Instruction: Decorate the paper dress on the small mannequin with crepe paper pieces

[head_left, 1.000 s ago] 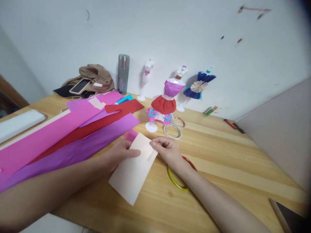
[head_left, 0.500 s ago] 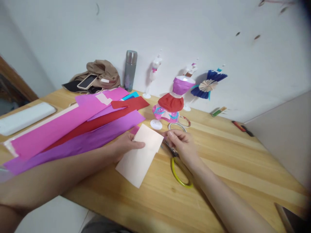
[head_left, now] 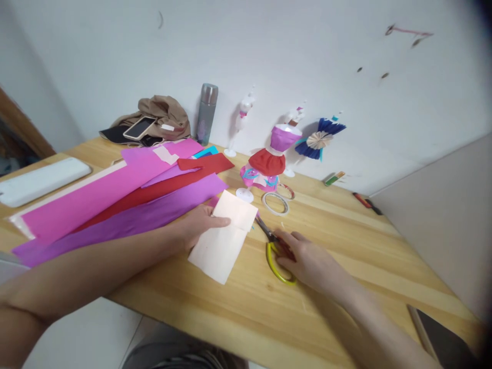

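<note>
A pale cream folded piece of paper is pinched in my left hand, thumb lying across its face. Just right of it, a pair of scissors with yellow handles rests on the wooden table, blades pointing toward the paper. My right hand has its fingers and thumb around the scissors' right handle, which they partly cover. Beyond the hands stands a small dress form in a purple top, a red skirt and a pink frilled hem.
Long strips of pink paper, red paper and purple paper lie at left. Tape rolls sit behind the scissors. A grey flask and a blue paper dress stand by the wall. A dark tablet-like object lies front right.
My right hand has moved from the paper's right edge down to the scissors' handle. The paper stays in my left hand. The view has shifted slightly.
</note>
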{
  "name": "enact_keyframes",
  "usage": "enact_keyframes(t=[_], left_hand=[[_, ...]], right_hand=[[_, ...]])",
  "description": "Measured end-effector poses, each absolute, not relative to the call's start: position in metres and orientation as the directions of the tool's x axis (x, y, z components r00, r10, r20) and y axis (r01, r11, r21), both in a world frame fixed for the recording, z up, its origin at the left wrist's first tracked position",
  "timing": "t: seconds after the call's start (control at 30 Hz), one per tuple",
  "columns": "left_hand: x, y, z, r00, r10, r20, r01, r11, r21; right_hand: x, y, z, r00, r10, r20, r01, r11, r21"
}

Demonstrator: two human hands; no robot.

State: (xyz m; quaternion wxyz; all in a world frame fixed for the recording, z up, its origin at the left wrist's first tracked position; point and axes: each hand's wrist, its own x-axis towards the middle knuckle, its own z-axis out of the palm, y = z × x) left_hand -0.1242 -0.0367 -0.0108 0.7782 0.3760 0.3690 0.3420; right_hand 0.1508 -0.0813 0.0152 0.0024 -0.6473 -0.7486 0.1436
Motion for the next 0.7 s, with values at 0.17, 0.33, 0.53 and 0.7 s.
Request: enact_keyframes(t=[0.17, 0.33, 0.53, 0.7], left_hand=[[-0.124, -0.037, -0.005, 0.518, 0.782, -0.346, -0.293, 0.542, 0.787], [-0.125, -0.039, 0.001, 0.567, 0.755, -0.330, -0.322, 0.572, 0.754], [-0.124, -0.043, 0.004, 0.555, 0.770, -0.317, -0.262, 0.522, 0.811], [-0.122, -0.045, 0.004, 0.559, 0.781, -0.280, -0.253, 0.482, 0.839]], right_hand=[[0.166, -0.081, -0.007, -0.195, 0.971, -0.137, 0.764, 0.063, -0.642], [0.176, -0.080, -0.003, -0.233, 0.957, -0.176, 0.309, -0.099, -0.946], [0.163, -0.091, 0.007, -0.377, 0.902, -0.209, 0.066, -0.199, -0.978], [0.153, -0.102, 0.009, -0.531, 0.814, -0.234, 0.031, -0.257, -0.966]])
